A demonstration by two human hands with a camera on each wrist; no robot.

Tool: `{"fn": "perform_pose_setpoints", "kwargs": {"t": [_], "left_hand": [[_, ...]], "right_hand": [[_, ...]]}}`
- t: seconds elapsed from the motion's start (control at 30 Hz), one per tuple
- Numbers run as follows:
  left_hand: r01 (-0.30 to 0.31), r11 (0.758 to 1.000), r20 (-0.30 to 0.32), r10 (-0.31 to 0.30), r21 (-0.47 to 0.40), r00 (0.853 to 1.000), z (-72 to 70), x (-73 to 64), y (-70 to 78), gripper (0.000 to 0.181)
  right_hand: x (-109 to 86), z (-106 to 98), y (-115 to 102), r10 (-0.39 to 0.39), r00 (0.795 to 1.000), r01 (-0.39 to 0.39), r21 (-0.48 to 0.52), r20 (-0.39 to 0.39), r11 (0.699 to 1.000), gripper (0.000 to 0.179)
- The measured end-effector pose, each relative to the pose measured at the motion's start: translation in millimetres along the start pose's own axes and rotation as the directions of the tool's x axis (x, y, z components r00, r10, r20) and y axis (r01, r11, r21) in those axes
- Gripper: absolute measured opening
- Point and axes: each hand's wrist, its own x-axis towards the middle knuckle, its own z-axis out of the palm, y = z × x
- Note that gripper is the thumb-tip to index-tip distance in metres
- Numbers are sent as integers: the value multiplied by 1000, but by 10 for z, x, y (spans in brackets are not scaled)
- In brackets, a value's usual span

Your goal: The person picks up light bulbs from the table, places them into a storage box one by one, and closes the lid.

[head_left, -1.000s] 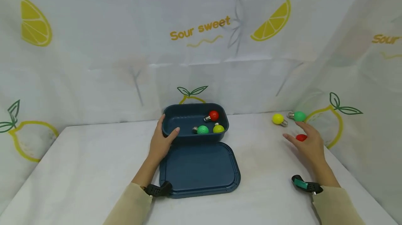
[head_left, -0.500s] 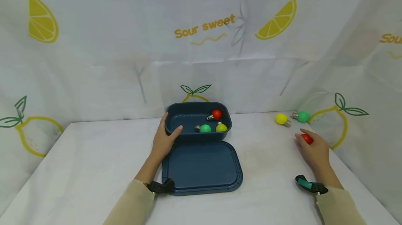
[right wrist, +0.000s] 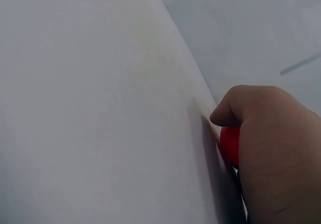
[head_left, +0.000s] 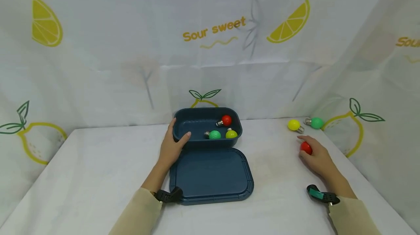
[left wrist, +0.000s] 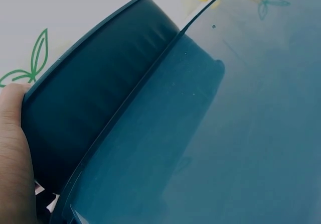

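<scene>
At its left end, the dark blue box is gripped by my left hand, with the thumb over the front rim. Inside lie a red bulb, a green bulb and a yellow bulb. In the left wrist view, part of my left hand touches the box wall. My right hand holds another red light bulb low over the table's right side. The right wrist view shows that red bulb partly hidden behind my right hand; its base is hidden.
The box's flat blue lid lies right in front of it. A yellow bulb and a green bulb rest at the back right of the white table. A printed white curtain stands behind.
My right hand has closed around the red bulb and carried it a little to the left. My left hand stays on the box.
</scene>
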Motion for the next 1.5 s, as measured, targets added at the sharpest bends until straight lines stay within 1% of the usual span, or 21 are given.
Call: {"fn": "perform_pose_setpoints", "kwargs": {"t": [0.1,0.2,0.27,0.4,0.5,0.63,0.77,0.87,1.0,1.2,1.33,1.5], "left_hand": [[3,1000,-1,-3,-4,1000,3,-12,-7,90],[6,1000,3,-6,-8,1000,-2,-20,-6,90],[7,1000,1,-7,-8,1000,-3,-16,-9,90],[2,1000,-9,-2,-5,1000,2,-3,-14,89],[1,1000,-13,0,4,1000,10,-2,-10,89],[3,1000,-20,-4,-3,1000,15,-12,4,88],[1,1000,-18,-1,-11,1000,20,-9,17,87],[12,1000,-13,-12,-4,1000,22,-10,17,88],[14,1000,-14,-14,1,1000,40,8,10,87],[4,1000,-12,-4,-2,1000,14,4,4,88],[-5,1000,-7,5,-1,1000,37,21,5,88],[-1,1000,-12,1,3,1000,29,-8,-5,88]], "right_hand": [[10,44,-77,-39,998,39,16,42,999,59],[34,122,-166,-25,997,23,21,70,1000,65],[52,174,-222,-5,997,3,26,77,1000,65],[61,262,-351,-4,999,0,74,51,997,61],[60,331,-472,-28,999,26,104,25,994,57],[75,440,-661,-37,999,39,104,-20,994,59],[117,533,-857,-8,999,12,100,-46,995,61],[149,610,-975,27,999,-24,103,-30,994,58],[219,714,-1108,49,999,-49,98,-1,994,58],[342,862,-1361,4,999,-8,117,36,993,57],[386,908,-1396,14,1000,-17,133,22,991,56],[376,969,-1355,26,1000,-27,164,8,986,55]]}}
